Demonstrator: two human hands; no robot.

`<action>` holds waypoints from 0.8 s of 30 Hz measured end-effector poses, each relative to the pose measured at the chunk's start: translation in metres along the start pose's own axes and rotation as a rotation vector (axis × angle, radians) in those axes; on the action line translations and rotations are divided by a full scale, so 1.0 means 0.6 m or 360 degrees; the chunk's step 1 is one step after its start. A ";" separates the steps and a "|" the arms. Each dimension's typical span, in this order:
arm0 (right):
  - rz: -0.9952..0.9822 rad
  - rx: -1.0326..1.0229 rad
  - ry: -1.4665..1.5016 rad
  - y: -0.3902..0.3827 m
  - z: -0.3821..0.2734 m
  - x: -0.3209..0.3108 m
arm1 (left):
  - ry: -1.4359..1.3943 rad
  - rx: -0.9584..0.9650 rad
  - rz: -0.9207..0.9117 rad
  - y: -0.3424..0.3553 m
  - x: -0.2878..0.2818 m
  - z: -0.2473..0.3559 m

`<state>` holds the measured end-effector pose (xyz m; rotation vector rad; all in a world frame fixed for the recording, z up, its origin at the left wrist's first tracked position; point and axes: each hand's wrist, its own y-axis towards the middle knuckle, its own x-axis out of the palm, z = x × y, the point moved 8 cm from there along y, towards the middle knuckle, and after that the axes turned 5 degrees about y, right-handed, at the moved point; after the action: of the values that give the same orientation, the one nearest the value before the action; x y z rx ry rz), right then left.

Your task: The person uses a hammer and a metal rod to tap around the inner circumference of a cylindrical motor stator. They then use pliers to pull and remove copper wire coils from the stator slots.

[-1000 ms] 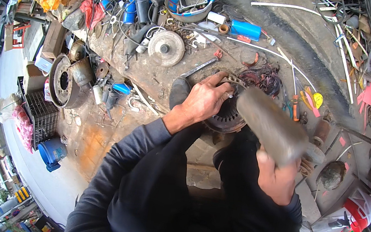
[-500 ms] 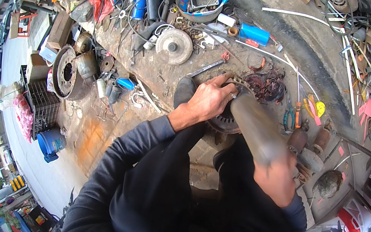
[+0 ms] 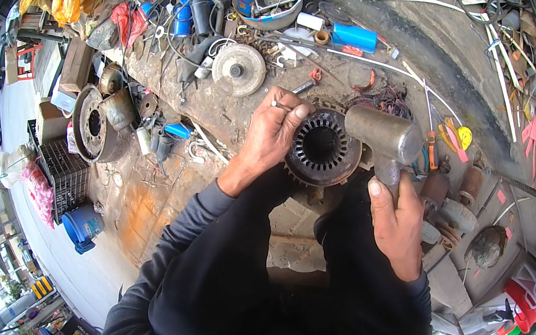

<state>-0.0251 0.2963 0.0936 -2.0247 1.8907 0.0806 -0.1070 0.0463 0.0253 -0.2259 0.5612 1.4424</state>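
Note:
A slotted motor stator (image 3: 321, 165), a dark metal ring with an open round bore, stands between my knees. At its left side, my left hand (image 3: 275, 127) pinches a short thin metal piece (image 3: 278, 105), perhaps a punch or pin; only its tip shows beside the thumb. My right hand (image 3: 399, 218) is closed around the handle of a heavy hammer (image 3: 377, 130). The thick cylindrical metal head lies sideways at the stator's upper right, covering part of its rim from above. Whether the head touches the stator I cannot tell.
A round grey disc (image 3: 238, 70) lies beyond my left hand. Orange-handled tools (image 3: 432, 150) and a tangle of dark red wire (image 3: 392, 103) are at the right. Farther off stand a basin of scrap (image 3: 265, 21), a wheel rim (image 3: 89, 123), a black crate (image 3: 66, 175) and a blue bucket (image 3: 80, 226).
The hammer, blurred in motion before, is now still, its head turned sideways and farther from me. My left hand has moved left off the stator's top, exposing the bore.

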 end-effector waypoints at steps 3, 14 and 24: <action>-0.0005 0.0113 0.0036 -0.004 0.020 -0.001 | -0.0035 -0.0072 -0.0068 0.003 0.009 -0.005; 0.0002 0.0031 0.0004 -0.006 0.017 -0.006 | 0.0270 0.0175 -0.0259 0.007 0.037 0.022; -0.0088 -0.0178 -0.0133 -0.004 -0.023 -0.003 | 0.0331 0.0322 -0.0488 0.009 0.079 0.012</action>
<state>-0.0256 0.2939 0.1074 -2.1106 1.8148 0.2582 -0.1095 0.0917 0.0090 -0.2895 0.8013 1.0635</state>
